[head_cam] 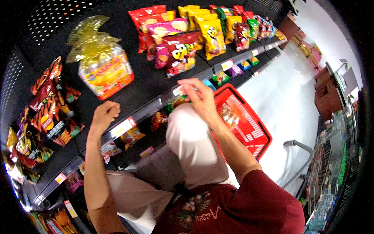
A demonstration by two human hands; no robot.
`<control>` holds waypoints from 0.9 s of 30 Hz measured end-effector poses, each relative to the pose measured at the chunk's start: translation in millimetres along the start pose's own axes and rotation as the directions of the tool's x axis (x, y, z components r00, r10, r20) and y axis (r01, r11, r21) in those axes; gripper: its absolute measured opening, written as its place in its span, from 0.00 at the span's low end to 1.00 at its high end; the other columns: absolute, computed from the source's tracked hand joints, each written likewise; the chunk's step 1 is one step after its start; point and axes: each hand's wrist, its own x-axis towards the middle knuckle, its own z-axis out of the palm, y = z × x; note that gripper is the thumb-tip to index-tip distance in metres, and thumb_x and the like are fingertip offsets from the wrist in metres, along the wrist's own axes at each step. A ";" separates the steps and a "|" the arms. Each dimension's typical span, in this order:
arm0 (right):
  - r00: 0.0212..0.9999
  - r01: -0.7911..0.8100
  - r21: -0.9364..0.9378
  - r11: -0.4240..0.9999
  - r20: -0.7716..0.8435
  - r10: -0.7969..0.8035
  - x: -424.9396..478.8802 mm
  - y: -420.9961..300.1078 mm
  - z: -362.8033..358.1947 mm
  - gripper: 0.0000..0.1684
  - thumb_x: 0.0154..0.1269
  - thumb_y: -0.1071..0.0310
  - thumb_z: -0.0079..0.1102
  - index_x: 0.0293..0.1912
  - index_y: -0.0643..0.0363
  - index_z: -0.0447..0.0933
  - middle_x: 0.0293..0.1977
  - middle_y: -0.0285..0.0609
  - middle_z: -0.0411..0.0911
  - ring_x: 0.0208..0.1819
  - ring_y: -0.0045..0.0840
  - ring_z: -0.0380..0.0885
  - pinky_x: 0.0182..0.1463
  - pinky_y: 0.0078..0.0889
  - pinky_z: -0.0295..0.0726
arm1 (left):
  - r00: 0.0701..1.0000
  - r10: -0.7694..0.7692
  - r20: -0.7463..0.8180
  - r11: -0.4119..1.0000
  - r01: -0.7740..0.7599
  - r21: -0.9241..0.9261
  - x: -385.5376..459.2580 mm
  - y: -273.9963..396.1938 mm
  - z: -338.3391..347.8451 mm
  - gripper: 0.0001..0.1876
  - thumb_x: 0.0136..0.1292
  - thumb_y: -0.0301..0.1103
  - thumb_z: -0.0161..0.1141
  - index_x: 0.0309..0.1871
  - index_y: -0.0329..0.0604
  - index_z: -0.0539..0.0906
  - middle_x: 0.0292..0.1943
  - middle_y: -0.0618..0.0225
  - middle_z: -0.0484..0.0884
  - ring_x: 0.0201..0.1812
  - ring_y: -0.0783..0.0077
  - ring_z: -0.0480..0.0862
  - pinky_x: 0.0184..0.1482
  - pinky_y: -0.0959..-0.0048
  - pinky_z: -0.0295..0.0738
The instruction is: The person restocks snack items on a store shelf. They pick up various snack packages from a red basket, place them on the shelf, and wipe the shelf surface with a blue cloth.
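Observation:
My left hand (105, 114) is over the front of a black shelf (137, 96), its fingers curled and nothing visible in them. Just beyond it stands a packaged snack bundle (106, 71) with a gathered yellow cellophane top. My right hand (198, 95) is above the shelf's front edge, beside my raised knee, with its fingers partly bent and no object seen in it. Past it, a maroon snack bag (182, 54) leans among red and purple bags. A yellow snack bag (213, 38) stands to their right. Dark orange-striped bags (55, 117) lie left of my left hand.
A red shopping basket (257, 128) with a snack packet inside sits on the floor right of my knee. Price labels line the shelf edge (157, 103). Smaller packets (133, 136) lie on a lower shelf. A grey metal tube (305, 149) and wire racks (327, 163) are at right.

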 end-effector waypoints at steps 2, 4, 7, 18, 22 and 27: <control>0.992 -0.004 -0.056 0.998 -0.128 -0.003 -25.8 20.0 -50.8 0.12 0.74 0.67 0.53 0.52 0.59 0.78 0.39 0.35 0.82 0.39 0.15 0.79 0.37 0.19 0.79 | 0.999 -0.032 0.039 0.999 0.032 0.019 2.7 -3.4 -1.5 0.15 0.70 0.42 0.57 0.49 0.42 0.82 0.38 0.73 0.83 0.37 0.81 0.80 0.40 0.78 0.75; 0.966 -0.017 -0.104 0.994 -0.258 -0.011 -48.7 35.6 -105.1 0.12 0.74 0.67 0.53 0.52 0.60 0.78 0.40 0.36 0.81 0.39 0.16 0.78 0.37 0.19 0.79 | 0.997 -0.047 0.061 0.999 0.045 0.030 1.0 -7.6 -5.0 0.14 0.72 0.42 0.55 0.50 0.43 0.82 0.37 0.75 0.83 0.36 0.84 0.78 0.39 0.81 0.72; 0.824 -0.162 -0.111 0.980 -0.563 0.073 -84.9 62.3 -189.0 0.14 0.74 0.62 0.53 0.51 0.59 0.78 0.39 0.37 0.81 0.37 0.17 0.77 0.36 0.21 0.79 | 0.995 -0.066 0.075 0.998 0.065 0.010 4.5 -12.0 -2.5 0.14 0.72 0.44 0.56 0.49 0.44 0.82 0.35 0.79 0.81 0.34 0.87 0.75 0.38 0.83 0.69; 0.562 -0.593 0.145 0.792 -0.631 0.535 -196.3 244.3 -270.7 0.24 0.66 0.69 0.59 0.60 0.53 0.68 0.38 0.43 0.80 0.35 0.29 0.82 0.30 0.36 0.84 | 0.996 -0.074 0.056 0.997 0.072 0.032 -2.3 -0.5 -4.4 0.14 0.72 0.42 0.56 0.50 0.42 0.83 0.36 0.76 0.82 0.36 0.85 0.75 0.38 0.83 0.69; 0.679 -0.399 0.296 0.868 -0.540 0.497 -172.8 266.8 -268.8 0.31 0.65 0.68 0.63 0.65 0.46 0.64 0.40 0.44 0.81 0.34 0.31 0.83 0.31 0.36 0.84 | 0.991 -0.046 0.126 0.999 0.041 0.036 4.3 2.2 -2.9 0.14 0.74 0.41 0.53 0.51 0.42 0.82 0.35 0.76 0.81 0.36 0.86 0.74 0.38 0.84 0.68; 0.681 -0.487 0.295 0.822 -0.461 0.569 -129.5 251.6 -243.0 0.25 0.67 0.63 0.62 0.62 0.49 0.69 0.42 0.40 0.82 0.36 0.26 0.82 0.33 0.28 0.81 | 0.994 -0.056 0.096 0.998 0.056 -0.005 -0.2 -13.4 -6.8 0.14 0.74 0.39 0.52 0.53 0.43 0.82 0.38 0.76 0.82 0.37 0.86 0.76 0.40 0.84 0.70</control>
